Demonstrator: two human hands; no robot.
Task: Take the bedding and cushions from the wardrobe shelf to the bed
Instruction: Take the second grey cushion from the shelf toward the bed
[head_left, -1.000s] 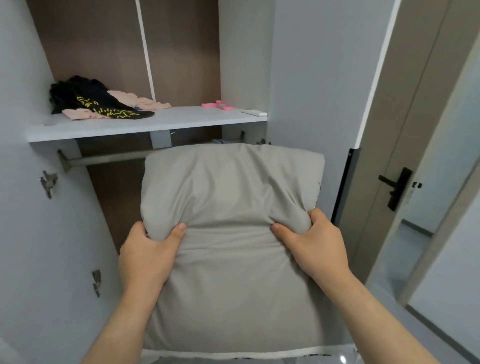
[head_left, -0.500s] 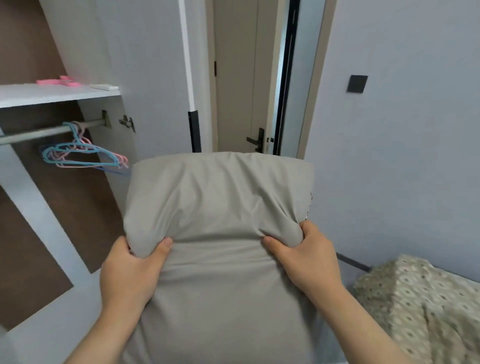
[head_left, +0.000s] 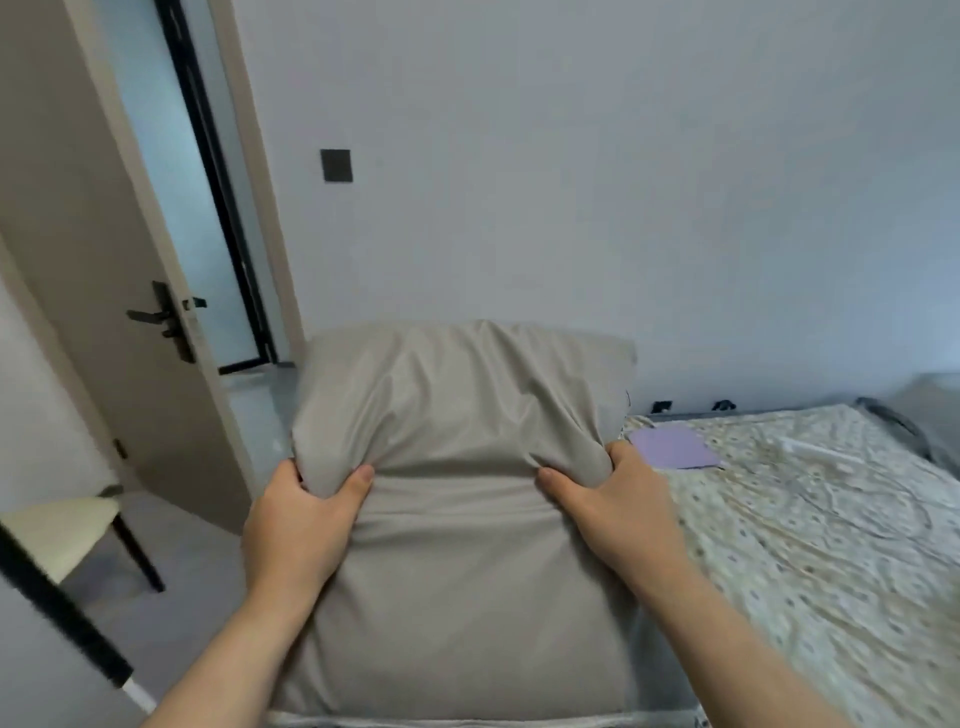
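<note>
A large grey cushion (head_left: 457, 561) fills the middle of the view, held up in front of me. My left hand (head_left: 298, 525) grips its left side, thumb pressed into the fabric. On the right side my right hand (head_left: 618, 512) grips a fold of it in the same way. The bed (head_left: 810, 525), covered with a cream patterned sheet, lies to the right, just beyond the cushion. The wardrobe is out of view.
A flat purple item (head_left: 675, 446) lies on the bed near the wall. An open door (head_left: 104, 291) with a black handle stands at the left. A chair (head_left: 62, 530) with a pale seat is at the lower left. A dark switch (head_left: 336, 165) is on the wall.
The view has swung right from the wardrobe past the door to the bed. Both hands keep the same grip on the cushion, which has travelled with me.
</note>
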